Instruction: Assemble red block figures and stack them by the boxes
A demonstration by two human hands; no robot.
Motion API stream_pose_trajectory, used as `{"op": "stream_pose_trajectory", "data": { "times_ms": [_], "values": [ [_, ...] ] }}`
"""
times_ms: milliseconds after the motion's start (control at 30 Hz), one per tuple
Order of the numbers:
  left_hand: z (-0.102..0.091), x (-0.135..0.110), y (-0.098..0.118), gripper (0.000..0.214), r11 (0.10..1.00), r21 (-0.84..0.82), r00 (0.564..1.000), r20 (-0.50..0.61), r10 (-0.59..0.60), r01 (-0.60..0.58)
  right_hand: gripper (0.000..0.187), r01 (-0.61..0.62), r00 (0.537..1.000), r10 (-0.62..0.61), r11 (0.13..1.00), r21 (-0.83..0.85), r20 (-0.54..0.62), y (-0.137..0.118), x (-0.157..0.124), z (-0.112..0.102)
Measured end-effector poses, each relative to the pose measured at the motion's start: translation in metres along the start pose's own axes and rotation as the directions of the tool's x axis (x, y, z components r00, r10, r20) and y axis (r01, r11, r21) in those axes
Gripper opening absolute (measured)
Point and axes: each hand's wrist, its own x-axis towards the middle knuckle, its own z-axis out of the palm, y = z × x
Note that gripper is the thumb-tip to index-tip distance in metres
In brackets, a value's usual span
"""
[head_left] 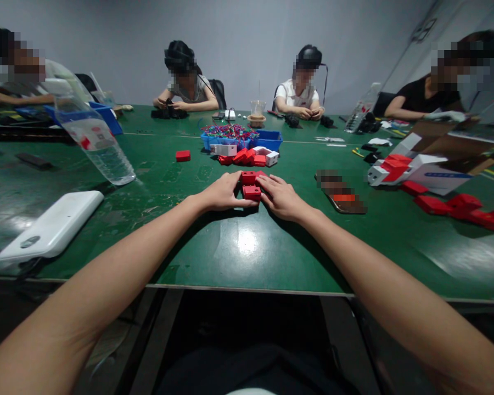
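Observation:
Two small red boxes with dark holes sit on the green table between my hands, a front box (252, 192) and a rear box (248, 176); more red shows by the right fingertips. My left hand (223, 192) curves round their left side, thumb in front and fingers behind. From the right, my right hand (283, 198) presses its fingertips against them. Both hands are closed on the boxes. Just beyond lies a pile of red boxes (247, 157), with a white box (224, 150) and another white one (272, 158) beside it.
Blue bins (267, 140) stand behind the pile, one with colourful wires (230, 131). A single red box (183, 156), tilted water bottle (96, 140) and white power bank (53, 225) are left. Right are a phone (341, 193), carton (448, 151) and red boxes (465, 207). Several people sit around.

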Motion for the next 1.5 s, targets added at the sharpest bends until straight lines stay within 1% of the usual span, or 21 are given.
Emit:
{"op": "stream_pose_trajectory", "data": {
  "times_ms": [167, 267, 400, 500, 567, 667, 733, 867, 967, 1100, 1167, 1267, 1400, 1433, 1500],
  "values": [
    [0.0003, 0.0002, -0.0010, 0.077, 1.000, -0.005, 1.000, -0.004, 0.010, -0.010, 0.045, 0.029, 0.997, -0.029, 1.000, -0.005, -0.065, 0.0053, 0.0053, -0.0007],
    [0.0005, -0.0001, -0.0010, 0.079, 1.000, -0.002, 1.000, -0.005, 0.008, -0.008, 0.040, 0.040, 0.994, -0.040, 0.999, 0.003, -0.099, 0.0077, 0.0069, -0.0025],
    [0.0006, -0.0005, 0.0005, 0.080, 1.000, 0.000, 1.000, -0.006, 0.008, -0.008, 0.038, 0.059, 0.992, -0.059, 0.998, 0.000, -0.110, 0.0080, 0.0051, -0.0015],
    [0.0008, -0.0006, 0.0015, 0.078, 1.000, 0.007, 1.000, -0.005, -0.001, 0.001, 0.048, 0.037, 0.995, -0.039, 0.999, -0.018, -0.094, 0.0072, 0.0030, 0.0030],
    [0.0012, -0.0006, 0.0015, 0.079, 1.000, 0.012, 1.000, -0.002, -0.015, 0.015, 0.054, 0.006, 0.998, -0.008, 1.000, -0.030, -0.058, 0.0075, 0.0024, 0.0055],
    [0.0026, -0.0007, 0.0001, 0.082, 1.000, 0.006, 1.000, -0.011, -0.019, 0.019, 0.056, -0.024, 1.000, 0.024, 0.999, -0.043, 0.006, 0.0089, 0.0032, 0.0053],
    [0.0040, -0.0007, -0.0009, 0.084, 1.000, -0.003, 0.999, -0.026, -0.030, 0.030, 0.054, -0.019, 1.000, 0.019, 0.999, -0.039, 0.010, 0.0097, 0.0045, 0.0028],
    [0.0067, 0.0000, -0.0012, 0.087, 0.999, -0.037, 0.998, -0.052, -0.026, 0.024, 0.040, -0.020, 0.998, 0.020, 1.000, 0.001, -0.066, 0.0098, 0.0081, -0.0026],
    [0.0082, 0.0006, -0.0010, 0.085, 0.998, -0.068, 0.997, -0.075, 0.009, -0.014, 0.031, -0.067, 0.988, 0.072, 0.997, 0.043, -0.136, 0.0091, 0.0101, -0.0039],
    [0.0095, 0.0003, -0.0016, 0.089, 0.995, -0.083, 0.994, -0.105, 0.042, -0.051, 0.029, -0.152, 0.965, 0.160, 0.987, 0.052, -0.207, 0.0076, 0.0086, -0.0018],
    [0.0098, -0.0002, -0.0020, 0.091, 0.996, -0.073, 0.993, -0.111, 0.040, -0.048, 0.031, -0.178, 0.957, 0.183, 0.983, 0.044, -0.226, 0.0065, 0.0067, 0.0005],
    [0.0097, -0.0005, -0.0020, 0.094, 0.997, -0.061, 0.989, -0.141, 0.044, -0.053, 0.036, -0.161, 0.960, 0.166, 0.986, 0.043, -0.225, 0.0049, 0.0049, 0.0038],
    [0.0096, 0.0004, -0.0016, 0.093, 0.996, -0.060, 0.985, -0.164, 0.052, -0.062, 0.032, -0.171, 0.961, 0.176, 0.984, 0.041, -0.214, 0.0046, 0.0054, 0.0052],
    [0.0097, 0.0007, -0.0016, 0.093, 0.996, -0.060, 0.985, -0.167, 0.048, -0.059, 0.034, -0.182, 0.958, 0.187, 0.982, 0.045, -0.217, 0.0047, 0.0054, 0.0052],
    [0.0100, 0.0011, -0.0020, 0.093, 0.997, -0.058, 0.985, -0.169, 0.040, -0.051, 0.043, -0.179, 0.956, 0.188, 0.982, 0.060, -0.225, 0.0050, 0.0051, 0.0052]
  ]
}}
